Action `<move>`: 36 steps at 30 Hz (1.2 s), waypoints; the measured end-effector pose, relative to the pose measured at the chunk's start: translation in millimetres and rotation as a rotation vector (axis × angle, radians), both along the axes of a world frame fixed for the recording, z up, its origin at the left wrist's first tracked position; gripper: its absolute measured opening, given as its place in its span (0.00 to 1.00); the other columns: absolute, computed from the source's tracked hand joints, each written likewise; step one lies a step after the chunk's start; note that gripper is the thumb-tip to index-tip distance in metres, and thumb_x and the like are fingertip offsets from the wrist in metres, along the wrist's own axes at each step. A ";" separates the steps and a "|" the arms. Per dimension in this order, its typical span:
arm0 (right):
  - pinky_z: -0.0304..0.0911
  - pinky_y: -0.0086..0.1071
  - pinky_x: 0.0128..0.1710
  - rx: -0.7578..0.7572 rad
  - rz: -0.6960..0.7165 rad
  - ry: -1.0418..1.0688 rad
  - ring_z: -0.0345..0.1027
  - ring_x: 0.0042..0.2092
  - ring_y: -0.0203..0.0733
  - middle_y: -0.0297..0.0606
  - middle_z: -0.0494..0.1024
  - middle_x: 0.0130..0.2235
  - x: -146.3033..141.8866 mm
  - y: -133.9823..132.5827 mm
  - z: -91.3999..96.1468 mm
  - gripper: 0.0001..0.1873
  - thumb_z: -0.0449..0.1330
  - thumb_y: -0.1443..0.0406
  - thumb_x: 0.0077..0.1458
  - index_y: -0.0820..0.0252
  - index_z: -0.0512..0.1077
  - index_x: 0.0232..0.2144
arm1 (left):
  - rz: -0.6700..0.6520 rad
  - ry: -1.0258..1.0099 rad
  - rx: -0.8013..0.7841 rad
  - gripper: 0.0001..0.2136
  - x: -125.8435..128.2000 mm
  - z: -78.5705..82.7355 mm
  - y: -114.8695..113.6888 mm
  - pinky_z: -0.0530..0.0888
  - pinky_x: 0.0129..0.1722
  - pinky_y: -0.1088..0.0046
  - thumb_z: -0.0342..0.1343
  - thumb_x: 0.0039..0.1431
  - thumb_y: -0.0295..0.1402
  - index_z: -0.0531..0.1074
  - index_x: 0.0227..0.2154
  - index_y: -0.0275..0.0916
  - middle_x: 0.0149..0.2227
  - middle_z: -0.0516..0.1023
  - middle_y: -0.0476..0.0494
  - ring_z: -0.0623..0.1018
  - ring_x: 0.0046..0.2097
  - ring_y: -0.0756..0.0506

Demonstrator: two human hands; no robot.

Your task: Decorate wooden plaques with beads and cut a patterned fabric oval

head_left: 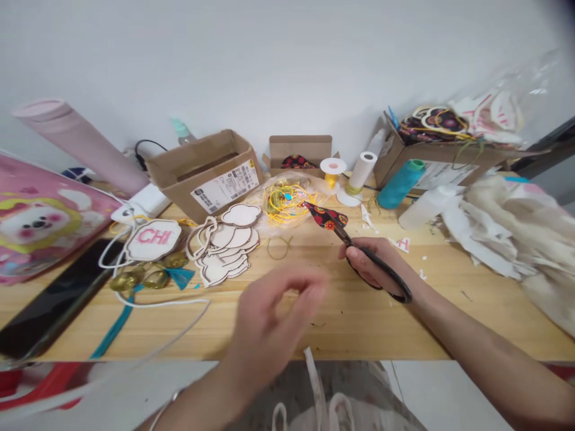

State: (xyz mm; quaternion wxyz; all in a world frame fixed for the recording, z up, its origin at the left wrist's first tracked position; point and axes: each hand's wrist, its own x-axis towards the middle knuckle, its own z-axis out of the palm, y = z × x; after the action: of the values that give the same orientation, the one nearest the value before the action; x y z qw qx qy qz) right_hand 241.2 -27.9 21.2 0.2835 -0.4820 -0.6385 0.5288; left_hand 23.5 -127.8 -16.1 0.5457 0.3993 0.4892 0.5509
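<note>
A fabric scrap [326, 216] is patterned with red and orange flowers on black, and black handles are seen on the scissors [381, 269]; teal is shown by the thread cone [401, 184], yellow by the cord tangle [283, 203], pink by the cartoon-printed bag [40, 218] and by the lettering on the wooden tag [153, 239]

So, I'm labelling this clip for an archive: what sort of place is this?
Likely a small handicraft workspace: cut-out tag blanks, a teal thread cone, and black-handled scissors in the right hand.
</note>
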 end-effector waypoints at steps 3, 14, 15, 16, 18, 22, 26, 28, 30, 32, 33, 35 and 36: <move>0.37 0.27 0.16 0.003 0.006 0.007 0.43 0.16 0.27 0.23 0.52 0.15 0.3 -0.9 -1.1 0.28 0.54 0.39 0.46 0.59 0.62 0.21 | -0.164 -0.035 -0.041 0.13 40.6 31.9 81.9 0.73 0.39 0.70 0.64 0.48 0.34 0.75 0.38 0.40 0.35 0.77 0.46 0.76 0.35 0.48; 0.39 0.27 0.17 0.044 -0.004 -0.032 0.45 0.18 0.30 0.25 0.52 0.17 -2.0 2.6 -2.7 0.30 0.52 0.38 0.48 0.60 0.64 0.23 | -0.096 -0.164 -0.011 0.09 63.1 32.8 109.6 0.75 0.37 0.74 0.64 0.48 0.36 0.76 0.30 0.37 0.31 0.78 0.49 0.75 0.31 0.51; 0.40 0.28 0.17 0.046 -0.007 -0.036 0.45 0.19 0.30 0.25 0.52 0.17 -2.2 3.2 -3.2 0.30 0.51 0.38 0.48 0.60 0.64 0.23 | -0.082 -0.156 -0.015 0.08 63.3 32.7 110.6 0.75 0.36 0.74 0.64 0.47 0.36 0.75 0.29 0.37 0.29 0.77 0.49 0.75 0.30 0.52; 0.40 0.28 0.17 0.050 -0.006 -0.042 0.45 0.19 0.30 0.26 0.52 0.18 -2.4 3.8 -3.3 0.30 0.51 0.38 0.48 0.60 0.64 0.23 | -0.067 -0.147 -0.023 0.08 63.3 32.7 111.3 0.75 0.35 0.74 0.64 0.47 0.35 0.75 0.27 0.37 0.27 0.77 0.50 0.75 0.29 0.52; 0.41 0.28 0.18 0.067 -0.001 -0.047 0.46 0.20 0.31 0.27 0.52 0.18 -2.3 4.7 -2.4 0.30 0.51 0.38 0.48 0.60 0.63 0.22 | -0.047 -0.134 -0.040 0.08 63.2 32.7 111.3 0.74 0.35 0.74 0.64 0.47 0.36 0.75 0.25 0.36 0.26 0.76 0.50 0.75 0.28 0.52; 0.40 0.27 0.18 0.066 0.051 -0.011 0.45 0.21 0.31 0.27 0.51 0.19 -0.2 4.3 1.1 0.31 0.49 0.37 0.49 0.60 0.62 0.23 | -0.055 -0.174 -0.069 0.09 61.9 33.2 109.4 0.75 0.37 0.72 0.65 0.45 0.37 0.76 0.26 0.36 0.28 0.78 0.49 0.76 0.30 0.51; 0.40 0.27 0.16 -0.004 0.126 0.072 0.43 0.19 0.30 0.26 0.52 0.20 3.1 2.2 0.0 0.30 0.46 0.38 0.52 0.60 0.63 0.28 | -0.051 -0.200 -0.067 0.10 60.0 32.3 109.7 0.75 0.38 0.72 0.66 0.44 0.37 0.77 0.26 0.36 0.29 0.79 0.47 0.76 0.32 0.50; 0.41 0.27 0.16 -0.016 0.152 0.099 0.44 0.18 0.29 0.26 0.53 0.20 3.5 1.7 -1.1 0.31 0.46 0.38 0.52 0.60 0.63 0.29 | -0.041 -0.201 -0.055 0.09 59.2 31.5 110.3 0.75 0.38 0.72 0.66 0.45 0.37 0.77 0.26 0.36 0.29 0.79 0.47 0.76 0.32 0.50; 0.42 0.27 0.15 -0.022 0.148 0.107 0.44 0.18 0.29 0.27 0.54 0.21 2.6 1.5 -1.2 0.31 0.47 0.38 0.51 0.60 0.63 0.29 | -0.037 -0.194 -0.046 0.09 58.6 30.8 110.5 0.75 0.38 0.72 0.66 0.45 0.37 0.77 0.27 0.37 0.30 0.80 0.47 0.76 0.32 0.50; 0.42 0.27 0.15 -0.028 0.130 0.106 0.44 0.18 0.29 0.27 0.54 0.21 1.0 1.2 -0.4 0.31 0.47 0.37 0.51 0.60 0.62 0.29 | -0.041 -0.185 -0.045 0.10 58.5 30.2 110.2 0.75 0.38 0.72 0.66 0.45 0.37 0.78 0.28 0.37 0.30 0.80 0.47 0.76 0.32 0.50; 0.42 0.27 0.15 -0.029 0.127 0.108 0.44 0.18 0.29 0.26 0.54 0.21 0.1 1.2 0.0 0.31 0.48 0.37 0.50 0.60 0.62 0.28 | -0.045 -0.180 -0.046 0.10 58.5 30.0 109.9 0.75 0.38 0.72 0.66 0.45 0.37 0.78 0.28 0.36 0.30 0.80 0.47 0.76 0.32 0.50; 0.42 0.27 0.14 -0.032 0.126 0.113 0.44 0.17 0.28 0.26 0.54 0.20 -1.1 1.2 0.1 0.31 0.48 0.38 0.51 0.60 0.61 0.28 | -0.051 -0.171 -0.047 0.10 59.0 29.5 109.1 0.75 0.38 0.72 0.66 0.44 0.37 0.78 0.27 0.36 0.30 0.80 0.47 0.76 0.33 0.50; 0.42 0.27 0.14 -0.034 0.124 0.116 0.44 0.17 0.28 0.27 0.54 0.21 -1.4 1.3 -0.2 0.30 0.48 0.38 0.51 0.60 0.61 0.27 | -0.055 -0.167 -0.047 0.10 59.4 29.3 108.7 0.75 0.38 0.72 0.66 0.44 0.37 0.77 0.27 0.36 0.29 0.80 0.47 0.76 0.33 0.50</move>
State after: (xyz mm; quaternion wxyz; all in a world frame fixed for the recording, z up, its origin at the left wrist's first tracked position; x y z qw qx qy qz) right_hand 239.8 -26.6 21.0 0.2785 -0.4148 -0.6405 0.5832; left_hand 82.9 -19.1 13.2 0.6087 0.3522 0.4438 0.5555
